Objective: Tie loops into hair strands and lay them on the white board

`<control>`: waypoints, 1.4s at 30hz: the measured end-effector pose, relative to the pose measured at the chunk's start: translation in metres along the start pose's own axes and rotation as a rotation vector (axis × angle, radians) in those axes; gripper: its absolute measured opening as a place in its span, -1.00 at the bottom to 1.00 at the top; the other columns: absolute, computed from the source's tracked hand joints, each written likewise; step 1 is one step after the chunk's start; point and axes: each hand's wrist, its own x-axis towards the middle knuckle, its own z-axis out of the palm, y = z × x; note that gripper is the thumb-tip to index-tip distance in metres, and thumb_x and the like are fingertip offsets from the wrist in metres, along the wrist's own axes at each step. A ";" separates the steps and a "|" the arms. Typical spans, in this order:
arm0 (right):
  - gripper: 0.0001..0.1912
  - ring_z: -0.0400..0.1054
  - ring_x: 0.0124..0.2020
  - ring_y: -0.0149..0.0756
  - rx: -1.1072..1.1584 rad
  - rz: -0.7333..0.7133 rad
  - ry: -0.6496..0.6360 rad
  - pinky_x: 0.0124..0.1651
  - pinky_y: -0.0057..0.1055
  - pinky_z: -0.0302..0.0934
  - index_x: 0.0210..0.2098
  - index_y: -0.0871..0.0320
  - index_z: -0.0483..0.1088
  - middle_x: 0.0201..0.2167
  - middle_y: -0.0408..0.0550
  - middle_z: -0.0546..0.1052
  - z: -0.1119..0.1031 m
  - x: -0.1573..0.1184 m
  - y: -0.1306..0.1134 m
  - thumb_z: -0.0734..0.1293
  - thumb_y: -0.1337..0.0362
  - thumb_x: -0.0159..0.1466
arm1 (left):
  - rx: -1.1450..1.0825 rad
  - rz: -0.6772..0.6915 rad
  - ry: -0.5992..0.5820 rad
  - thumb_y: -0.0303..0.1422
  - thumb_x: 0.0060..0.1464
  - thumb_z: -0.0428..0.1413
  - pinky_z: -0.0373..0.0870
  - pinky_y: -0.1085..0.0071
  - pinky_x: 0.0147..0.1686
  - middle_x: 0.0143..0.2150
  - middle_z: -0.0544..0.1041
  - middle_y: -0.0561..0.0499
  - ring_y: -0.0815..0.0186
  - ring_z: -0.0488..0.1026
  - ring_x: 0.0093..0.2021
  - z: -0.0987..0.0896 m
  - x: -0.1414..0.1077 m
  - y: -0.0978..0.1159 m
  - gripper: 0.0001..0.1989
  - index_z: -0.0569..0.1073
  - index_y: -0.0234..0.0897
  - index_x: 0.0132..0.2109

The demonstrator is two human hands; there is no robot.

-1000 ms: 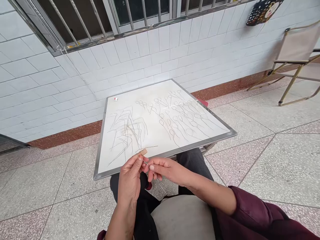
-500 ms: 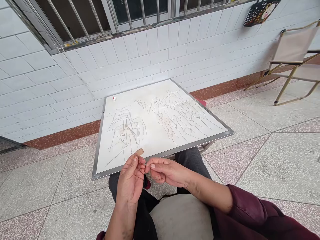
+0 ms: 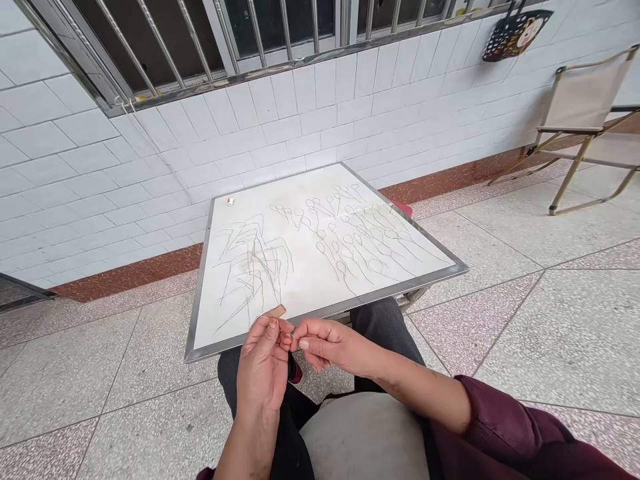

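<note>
Just over the near edge of a white table with a grey metal rim (image 3: pixel 325 311), my two hands meet fingertip to fingertip. My left hand (image 3: pixel 260 373) is closed in a pinch, with tan tape (image 3: pixel 276 311) at one fingertip. Against it my right hand (image 3: pixel 335 347) pinches with thumb and index finger. Between them shows a short bit of thin wire (image 3: pixel 292 333); the rest is hidden by the fingers. Bent, tangled wires (image 3: pixel 255 257) lie on the table's left half. On the right half lie several wires with a round loop at one end (image 3: pixel 342 267).
A small red and white object (image 3: pixel 231 201) sits at the table's far left corner. Behind is a tiled wall (image 3: pixel 280 120) with a barred window. A folding chair (image 3: pixel 580 100) stands at right, near a hanging dotted bag (image 3: pixel 515 37). My knees are under the table.
The wire between my hands showed more before; now the fingers cover most of it. My right fingers have curled and turned slightly against the left ones. The view has tilted up a little.
</note>
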 end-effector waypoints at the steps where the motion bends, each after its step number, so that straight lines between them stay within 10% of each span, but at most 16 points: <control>1: -0.68 0.11 -0.61 -0.50 -0.046 -0.012 0.021 -0.49 -0.52 0.00 -0.19 0.18 0.35 -0.63 -0.28 0.36 0.001 -0.001 0.000 0.26 0.02 0.37 | 0.000 0.020 0.015 -0.32 -0.23 0.44 0.35 0.58 -0.47 -0.50 0.54 0.03 0.50 0.35 -0.54 0.000 0.000 -0.001 -0.63 0.63 -0.35 -0.21; 15: -0.59 0.22 -0.57 -0.46 -0.031 0.071 0.055 -0.48 -0.52 0.09 -0.18 0.17 0.37 -0.58 -0.21 0.42 0.001 -0.004 0.001 0.20 -0.08 0.37 | 0.064 0.104 0.083 -0.26 -0.19 0.42 0.35 0.51 -0.41 -0.36 0.58 0.01 0.48 0.37 -0.48 0.000 0.001 -0.011 -0.67 0.64 -0.29 -0.23; 23: -0.67 0.30 -0.45 -0.40 -0.468 -0.036 0.192 -0.31 -0.44 0.17 -0.32 0.10 0.35 -0.47 -0.18 0.49 0.004 -0.002 0.004 0.17 0.01 0.42 | 0.072 0.153 0.121 -0.31 -0.17 0.41 0.39 0.49 -0.35 -0.45 0.55 0.04 0.44 0.42 -0.44 -0.002 0.003 -0.019 -0.73 0.64 -0.31 -0.26; 32: -0.59 0.26 -0.55 -0.44 0.029 0.093 0.003 -0.44 -0.50 0.13 -0.23 0.18 0.38 -0.56 -0.18 0.45 -0.003 0.002 0.001 0.22 -0.08 0.36 | -0.001 0.081 0.021 -0.32 -0.13 0.39 0.40 0.53 -0.36 -0.43 0.48 0.09 0.46 0.41 -0.43 0.000 0.006 -0.016 -0.65 0.61 -0.23 -0.13; 42: -0.77 0.33 -0.33 -0.33 -0.515 -0.113 0.231 -0.20 -0.38 0.17 -0.15 0.06 0.40 -0.42 -0.16 0.50 0.002 0.004 0.004 0.19 0.09 0.42 | 0.011 0.171 0.098 -0.33 -0.12 0.39 0.40 0.51 -0.34 -0.35 0.56 0.03 0.43 0.44 -0.38 0.000 0.011 -0.021 -0.69 0.62 -0.23 -0.17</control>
